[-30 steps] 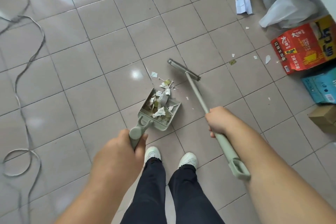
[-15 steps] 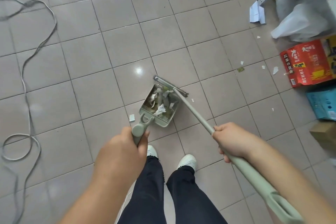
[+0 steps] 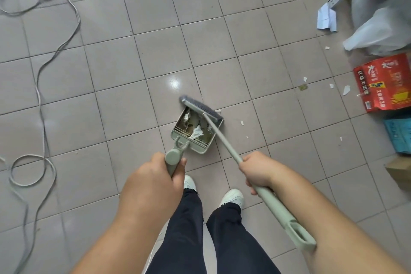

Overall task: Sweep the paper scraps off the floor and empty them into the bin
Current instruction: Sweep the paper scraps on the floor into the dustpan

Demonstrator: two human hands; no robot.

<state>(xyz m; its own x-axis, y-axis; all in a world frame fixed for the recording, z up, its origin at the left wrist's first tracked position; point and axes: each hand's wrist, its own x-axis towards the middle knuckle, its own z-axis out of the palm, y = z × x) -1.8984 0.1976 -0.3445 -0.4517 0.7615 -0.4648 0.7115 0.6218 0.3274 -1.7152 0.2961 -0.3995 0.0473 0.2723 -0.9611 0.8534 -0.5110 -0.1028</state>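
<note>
Fingers of left hand (image 3: 153, 182) wrapped around dustpan (image 3: 195, 132) handle; right hand (image 3: 258, 171) fingers clamped on broom (image 3: 201, 109) shaft. Broom head sits at dustpan mouth on tiled floor (image 3: 133, 73), paper scraps (image 3: 196, 132) inside pan. More scraps (image 3: 346, 90) near red box (image 3: 383, 83).

Both forearms are bare to the bottom edge of the view; no sleeve, watch or ring shows. The left hand (image 3: 153, 182) and the right hand (image 3: 258, 172) wear no gloves. The legs are in dark navy trousers (image 3: 222, 236), plain, with hems a little creased and uneven at the ankles. Below them are white shoes (image 3: 232, 198) with rounded toes; the left one is mostly hidden.
</note>
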